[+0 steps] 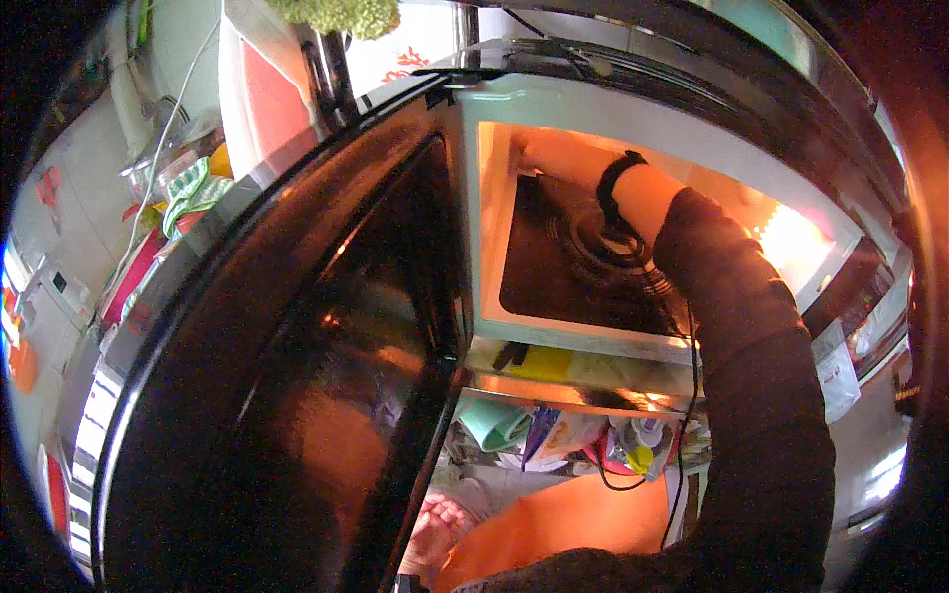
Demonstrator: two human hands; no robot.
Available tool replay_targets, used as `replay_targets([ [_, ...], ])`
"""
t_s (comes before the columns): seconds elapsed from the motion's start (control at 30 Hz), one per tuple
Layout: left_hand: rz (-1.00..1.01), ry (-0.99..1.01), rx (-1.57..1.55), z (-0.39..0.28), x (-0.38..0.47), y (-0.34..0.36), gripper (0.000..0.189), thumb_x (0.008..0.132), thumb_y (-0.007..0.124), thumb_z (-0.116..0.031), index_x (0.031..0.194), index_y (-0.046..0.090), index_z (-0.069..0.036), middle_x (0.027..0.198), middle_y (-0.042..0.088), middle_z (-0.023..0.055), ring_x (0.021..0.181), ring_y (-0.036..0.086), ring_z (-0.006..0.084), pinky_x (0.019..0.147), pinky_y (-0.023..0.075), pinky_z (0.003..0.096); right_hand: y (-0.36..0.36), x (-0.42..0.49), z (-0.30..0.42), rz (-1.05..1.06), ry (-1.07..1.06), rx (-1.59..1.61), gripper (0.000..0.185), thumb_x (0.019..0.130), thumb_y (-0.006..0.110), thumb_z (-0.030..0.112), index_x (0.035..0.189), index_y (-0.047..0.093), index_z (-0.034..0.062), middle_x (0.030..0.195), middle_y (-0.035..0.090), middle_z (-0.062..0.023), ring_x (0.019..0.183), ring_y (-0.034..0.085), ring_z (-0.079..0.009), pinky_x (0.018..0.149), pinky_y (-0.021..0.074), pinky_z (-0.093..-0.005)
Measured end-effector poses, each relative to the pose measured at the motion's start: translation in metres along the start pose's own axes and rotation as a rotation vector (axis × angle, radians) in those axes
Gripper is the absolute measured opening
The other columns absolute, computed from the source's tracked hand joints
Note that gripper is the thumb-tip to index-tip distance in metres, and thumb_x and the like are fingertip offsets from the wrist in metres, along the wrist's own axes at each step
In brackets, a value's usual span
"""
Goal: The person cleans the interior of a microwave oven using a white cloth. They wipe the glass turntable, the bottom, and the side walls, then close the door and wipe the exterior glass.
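Observation:
In front of me is an open microwave oven (652, 104) with its inside lit orange. My right arm, in a dark sleeve with a black band round the wrist, reaches into it. My right hand (528, 152) is at the upper left of the cavity, near the wall; its fingers are blurred and partly hidden. Below it lies a dark cavity floor (537, 259) with a ringed round part. The dark glossy door (296, 319) stands open at the left. Low down beside the door's edge is my left hand (441, 522), fingers curled near something pale; whether it holds anything is unclear.
Under the oven is a shelf (586, 396) with a yellow item (545, 363). Lower still are a green rolled item (497, 426) and several bags. A black cord (691, 415) hangs beside my right sleeve. A green-and-white cloth (193, 193) lies beyond the door, and orange material (571, 519) is below.

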State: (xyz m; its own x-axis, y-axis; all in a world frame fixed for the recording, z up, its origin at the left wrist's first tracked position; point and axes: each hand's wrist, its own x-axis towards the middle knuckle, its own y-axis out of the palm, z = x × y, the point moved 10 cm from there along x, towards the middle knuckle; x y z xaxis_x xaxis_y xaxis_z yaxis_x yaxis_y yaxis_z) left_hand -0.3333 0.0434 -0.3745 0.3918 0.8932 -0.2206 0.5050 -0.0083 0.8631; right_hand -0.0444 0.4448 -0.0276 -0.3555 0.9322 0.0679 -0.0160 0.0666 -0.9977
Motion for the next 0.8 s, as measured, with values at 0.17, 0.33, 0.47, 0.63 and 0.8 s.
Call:
replay_targets([
  [0.17,0.010,0.001,-0.022,0.000,0.000,-0.004,0.041,0.075,0.069,-0.030,0.106,0.056,-0.007,0.098,0.059,0.0120,0.093,0.056,0.0281,0.086,0.0435,0.0413,0.000,-0.015,-0.019,0.064,0.030,-0.167,0.004,0.068,0.060,0.008,0.066,0.060,0.0048,0.059,0.056,-0.0083,0.052,0.053,-0.0224,0.052,0.0408,-0.0374],
  [0.33,0.051,-0.005,0.003,-0.001,0.004,-0.006,0.040,0.075,0.068,-0.030,0.106,0.056,-0.006,0.098,0.059,0.0122,0.093,0.056,0.0282,0.086,0.0429,0.0412,-0.004,-0.004,-0.005,0.016,0.040,-0.081,0.003,0.069,0.061,0.007,0.067,0.060,0.0042,0.059,0.057,-0.0088,0.052,0.053,-0.0232,0.053,0.0413,-0.0377],
  [0.47,0.076,-0.001,0.020,-0.005,0.003,-0.002,0.040,0.075,0.068,-0.029,0.105,0.056,-0.006,0.097,0.059,0.0124,0.093,0.056,0.0283,0.087,0.0424,0.0412,-0.010,0.028,0.036,-0.099,-0.029,0.095,0.003,0.069,0.061,0.007,0.068,0.061,0.0038,0.060,0.057,-0.0092,0.053,0.053,-0.0239,0.053,0.0418,-0.0380],
  [0.63,0.046,-0.014,0.050,-0.005,0.000,0.001,0.039,0.076,0.068,-0.028,0.105,0.056,-0.006,0.098,0.059,0.0124,0.093,0.055,0.0281,0.087,0.0416,0.0404,-0.009,0.035,0.042,-0.120,-0.040,0.093,0.003,0.069,0.062,0.006,0.069,0.061,0.0032,0.060,0.057,-0.0097,0.053,0.054,-0.0247,0.054,0.0423,-0.0383],
  [0.8,0.022,-0.001,0.012,-0.004,-0.005,-0.002,0.038,0.075,0.069,-0.027,0.104,0.056,-0.005,0.098,0.059,0.0121,0.093,0.055,0.0268,0.088,0.0415,0.0394,-0.007,-0.004,-0.015,-0.026,0.018,-0.106,0.004,0.070,0.062,0.006,0.071,0.062,0.0026,0.061,0.058,-0.0102,0.054,0.054,-0.0254,0.054,0.0428,-0.0387],
])
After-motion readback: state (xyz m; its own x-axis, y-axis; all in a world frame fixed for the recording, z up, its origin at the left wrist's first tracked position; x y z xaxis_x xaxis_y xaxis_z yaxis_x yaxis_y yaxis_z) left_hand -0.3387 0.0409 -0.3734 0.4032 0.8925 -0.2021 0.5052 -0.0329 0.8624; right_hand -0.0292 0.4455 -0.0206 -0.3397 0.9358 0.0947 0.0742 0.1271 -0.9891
